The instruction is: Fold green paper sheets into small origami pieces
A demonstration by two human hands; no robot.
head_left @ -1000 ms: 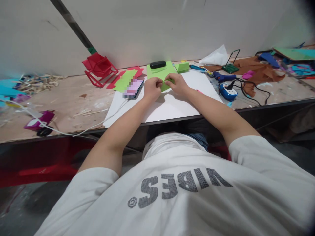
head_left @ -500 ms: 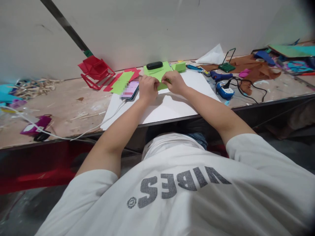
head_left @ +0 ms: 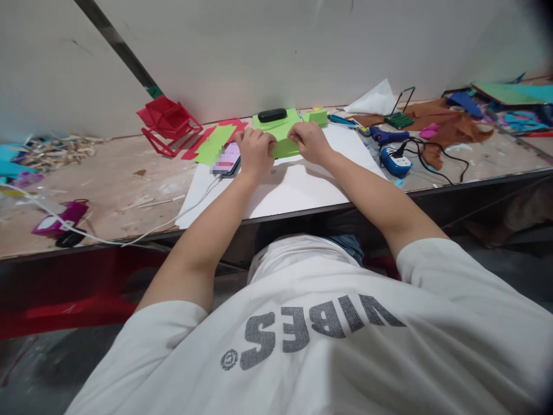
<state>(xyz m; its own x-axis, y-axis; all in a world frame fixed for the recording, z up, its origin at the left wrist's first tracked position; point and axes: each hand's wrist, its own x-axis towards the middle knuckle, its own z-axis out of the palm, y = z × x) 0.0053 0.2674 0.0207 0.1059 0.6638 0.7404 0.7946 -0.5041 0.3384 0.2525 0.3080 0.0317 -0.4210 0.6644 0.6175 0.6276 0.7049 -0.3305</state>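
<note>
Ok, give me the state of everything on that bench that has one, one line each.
green paper piece, partly folded, held at both ends.
left hand, fingers closed on its left end.
right hand, fingers closed on its right end.
phone, lying flat, screen lit.
black case, shut, on the green sheet.
glue gun, lying on its side.
blue socket box, black plug in it.
red paper chair, assembled, by the wall.

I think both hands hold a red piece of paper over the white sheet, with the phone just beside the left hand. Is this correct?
Not quite. The piece of paper is green, not red. The head view shows the left hand and the right hand pinching it over the white sheet, with the phone just beside the left hand.
</note>
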